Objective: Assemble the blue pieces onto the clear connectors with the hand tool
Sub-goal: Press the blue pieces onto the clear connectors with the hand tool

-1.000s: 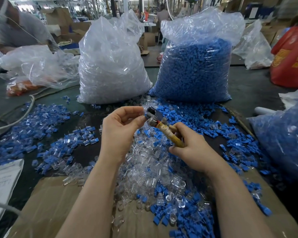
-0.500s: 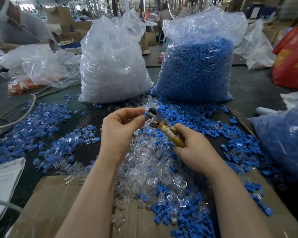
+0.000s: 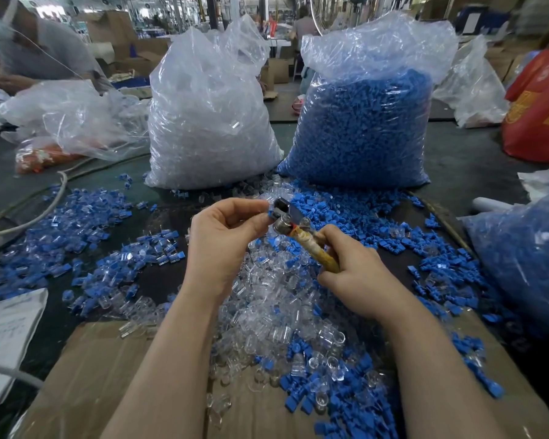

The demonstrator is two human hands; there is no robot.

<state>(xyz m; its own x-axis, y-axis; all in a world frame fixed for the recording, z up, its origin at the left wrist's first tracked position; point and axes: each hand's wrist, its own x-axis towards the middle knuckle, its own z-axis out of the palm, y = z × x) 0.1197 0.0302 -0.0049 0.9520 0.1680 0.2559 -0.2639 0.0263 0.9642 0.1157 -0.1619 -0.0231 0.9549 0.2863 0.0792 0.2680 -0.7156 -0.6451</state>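
Fingers first: your left hand [image 3: 217,236] has its thumb and forefinger curled into a pinch on a small blue piece [image 3: 270,213], holding it right against the metal head of the hand tool [image 3: 293,224], while your right hand [image 3: 357,280] is wrapped around the tool's yellow taped handle, which slants down from the head toward your right wrist. Whether a clear connector sits in the tool's head you cannot tell from this view. Both hands are raised above the worktop [image 3: 476,166], over a loose heap of clear connectors [image 3: 267,315] mixed with scattered blue pieces [image 3: 349,210]. To your left lies a spread of joined blue-and-clear parts [image 3: 76,229]. Behind the heap stand two tall plastic sacks side by side: the clear-connector sack [image 3: 210,122] on the left and the blue-piece sack [image 3: 362,128] on the right, nearly touching at their bases. A sheet of cardboard [image 3: 86,375] lies under your forearms, and a grey cable [image 3: 42,210] curves across the far left of the worktop
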